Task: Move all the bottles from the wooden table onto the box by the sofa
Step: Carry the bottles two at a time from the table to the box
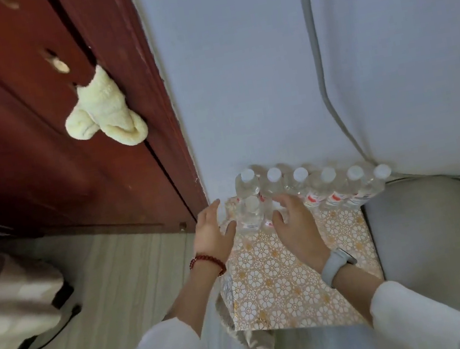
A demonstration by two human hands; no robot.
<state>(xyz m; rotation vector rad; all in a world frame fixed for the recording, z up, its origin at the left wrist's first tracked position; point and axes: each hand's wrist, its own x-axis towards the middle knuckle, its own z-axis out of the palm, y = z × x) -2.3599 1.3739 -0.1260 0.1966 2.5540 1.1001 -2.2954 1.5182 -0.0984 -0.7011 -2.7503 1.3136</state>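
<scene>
A box (294, 273) covered in a white and gold flower-patterned cloth stands against the wall beside the sofa. Several clear water bottles with white caps (330, 188) stand in a row along its back edge. One more bottle (252, 213) stands upright in front of the row at the left end. My left hand (212, 230) is just left of that bottle and my right hand (294, 221) just right of it. Both have spread fingers and hold nothing; neither clearly touches it.
A dark red wooden door (45, 114) with a pale yellow towel (104, 113) hanging on it is at the left. The grey sofa arm (433, 231) presses against the box's right side. Light wooden floor (119, 284) lies to the left, with a beige cloth heap (6, 303) on it.
</scene>
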